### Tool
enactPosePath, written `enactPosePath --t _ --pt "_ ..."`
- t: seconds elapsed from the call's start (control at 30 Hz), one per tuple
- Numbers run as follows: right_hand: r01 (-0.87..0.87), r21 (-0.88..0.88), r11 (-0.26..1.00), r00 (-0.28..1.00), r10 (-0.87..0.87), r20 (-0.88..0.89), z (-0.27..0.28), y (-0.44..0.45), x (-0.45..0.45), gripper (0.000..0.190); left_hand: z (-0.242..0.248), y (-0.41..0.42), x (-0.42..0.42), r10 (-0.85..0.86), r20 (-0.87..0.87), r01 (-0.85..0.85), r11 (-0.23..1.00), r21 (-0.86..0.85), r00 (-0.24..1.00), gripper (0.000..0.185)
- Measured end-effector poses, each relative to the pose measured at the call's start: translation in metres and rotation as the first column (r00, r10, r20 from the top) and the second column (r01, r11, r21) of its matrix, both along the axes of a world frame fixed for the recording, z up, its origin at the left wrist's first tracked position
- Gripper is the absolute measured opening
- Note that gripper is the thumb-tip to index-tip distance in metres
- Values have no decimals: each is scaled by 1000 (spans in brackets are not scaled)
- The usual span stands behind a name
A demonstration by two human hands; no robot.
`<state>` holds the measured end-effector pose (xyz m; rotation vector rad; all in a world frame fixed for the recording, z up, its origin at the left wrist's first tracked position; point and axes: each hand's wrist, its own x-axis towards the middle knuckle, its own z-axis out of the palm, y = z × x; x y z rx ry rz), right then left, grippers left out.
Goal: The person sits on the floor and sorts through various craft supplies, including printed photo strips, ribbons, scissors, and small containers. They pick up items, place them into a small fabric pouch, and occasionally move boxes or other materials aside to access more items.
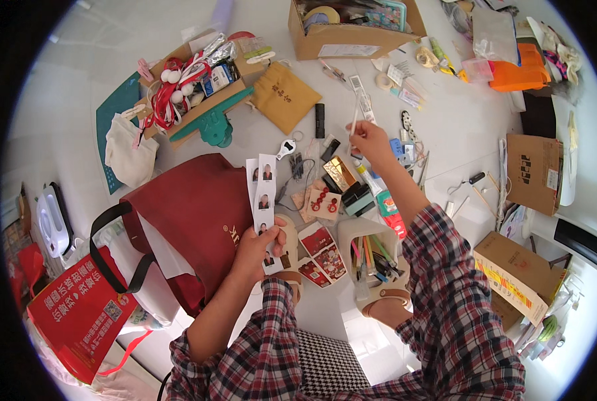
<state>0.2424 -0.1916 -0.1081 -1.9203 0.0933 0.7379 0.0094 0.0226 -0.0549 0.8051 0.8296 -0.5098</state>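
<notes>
My left hand (260,248) is shut on white strips of small portrait photos (265,185), held upright beside a dark red fabric bag (188,200). My right hand (371,143) pinches a thin white stick or strip (354,123), too narrow to identify surely. A paper strip bearing print (362,100) lies just beyond that hand. Below it are a gold box (339,173), a tube with a yellow cap (367,176) and a black cylinder (320,120). Red bead earrings on a card (323,203) lie nearer to me, by a red printed card box (323,255).
A pen holder (351,230) with several pens stands between my feet. Cardboard boxes stand at the far side (348,45), far left (183,50) and right (534,173). A mustard pouch (286,97), teal plastic piece (215,125) and red printed bag (83,316) lie around.
</notes>
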Motion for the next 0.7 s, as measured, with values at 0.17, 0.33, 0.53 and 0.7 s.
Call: enactPosePath --t 0.17,0.33,0.53,0.7 --pt "5 258 966 978 49 -203 76 -32 -66 20 -9 -10 -7 -12 15 12 1000 26 1000 14" --pt "85 294 952 924 35 -380 126 -61 -113 22 -28 -29 -15 17 68 -7 990 -144 998 16" --pt "140 253 957 870 3 -493 159 -79 -152 24 -41 -44 -23 90 99 -80 991 -106 991 18" --pt "-2 117 993 870 60 -490 182 -93 -168 26 -43 -51 -25 28 135 -33 999 32 990 21"
